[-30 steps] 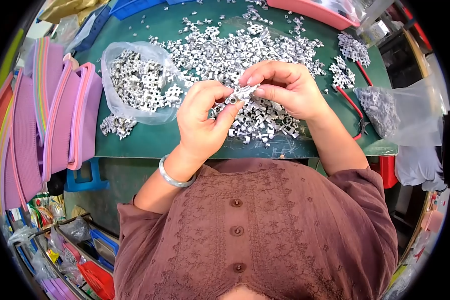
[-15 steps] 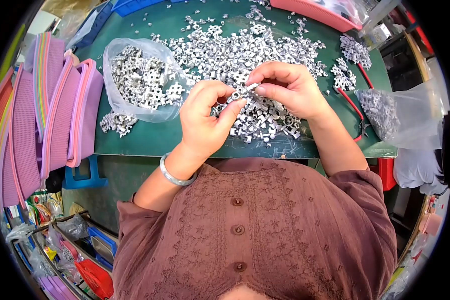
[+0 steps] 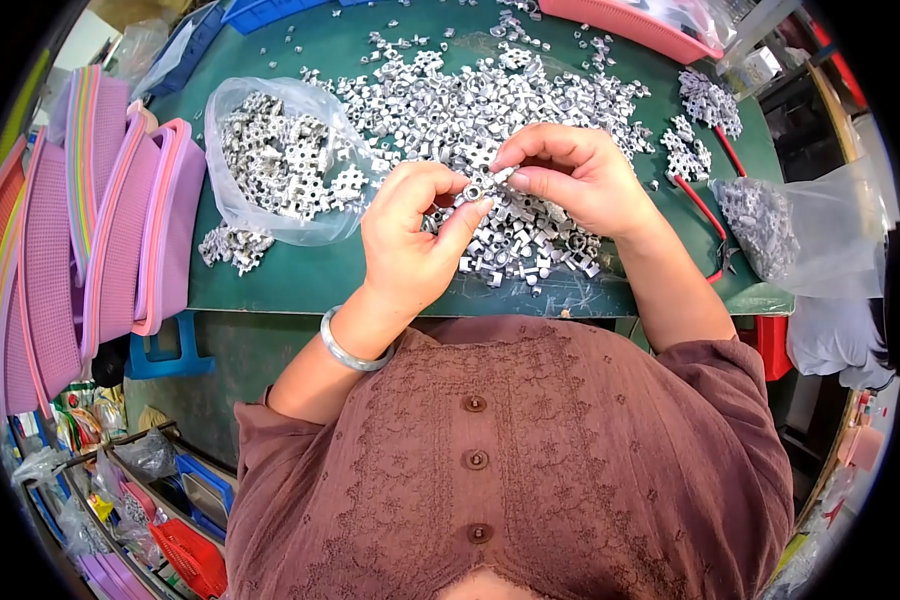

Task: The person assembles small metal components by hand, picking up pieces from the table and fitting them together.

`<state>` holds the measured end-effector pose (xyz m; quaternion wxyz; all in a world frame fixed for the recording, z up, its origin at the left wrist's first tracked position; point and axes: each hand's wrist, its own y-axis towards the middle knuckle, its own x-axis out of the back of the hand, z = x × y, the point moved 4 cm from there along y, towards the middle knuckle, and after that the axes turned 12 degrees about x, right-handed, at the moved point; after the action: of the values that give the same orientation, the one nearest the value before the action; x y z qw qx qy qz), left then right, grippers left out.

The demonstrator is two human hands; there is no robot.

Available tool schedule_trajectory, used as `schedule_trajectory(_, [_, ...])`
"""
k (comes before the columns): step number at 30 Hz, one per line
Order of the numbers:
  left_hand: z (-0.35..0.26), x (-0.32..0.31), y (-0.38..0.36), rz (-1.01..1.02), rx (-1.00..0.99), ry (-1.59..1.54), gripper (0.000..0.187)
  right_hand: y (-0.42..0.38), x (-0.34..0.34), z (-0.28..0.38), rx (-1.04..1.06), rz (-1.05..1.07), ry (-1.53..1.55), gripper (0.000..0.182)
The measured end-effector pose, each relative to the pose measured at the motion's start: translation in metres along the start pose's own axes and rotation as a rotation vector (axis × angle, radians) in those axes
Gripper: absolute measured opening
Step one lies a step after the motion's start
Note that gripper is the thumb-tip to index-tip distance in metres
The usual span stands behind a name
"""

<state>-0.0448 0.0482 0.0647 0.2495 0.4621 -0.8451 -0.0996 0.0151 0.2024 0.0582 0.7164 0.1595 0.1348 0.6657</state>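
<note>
Thumb and fingers of my left hand pinch one end of a small silver metal casting with a round hole in it. At its other end my right hand grips it between thumb and bent fingers. Both hands are above a spread heap of loose silver castings on the green table. Left of my left hand stands an open clear plastic bag filled with flat, many-holed clusters of similar castings. A few clusters lie just below the bag.
Red-handled pliers lie at the right, near more clusters and another plastic bag of castings. Pink and purple baskets are stacked along the left edge. A pink tray and blue bins line the back.
Both hands stay in nearly the same place, with the casting still between them. The piece has shifted only very slightly in the fingers.
</note>
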Motion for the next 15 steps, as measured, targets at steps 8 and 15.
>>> schedule_trajectory(8, [0.009,-0.002,-0.002,0.059,0.075,-0.057,0.017,-0.001,0.0,0.002,-0.038,0.003,0.011,0.017])
schedule_trajectory(15, [0.014,-0.004,-0.004,0.103,0.174,-0.134,0.017,-0.001,0.001,0.001,-0.044,-0.009,0.017,0.016])
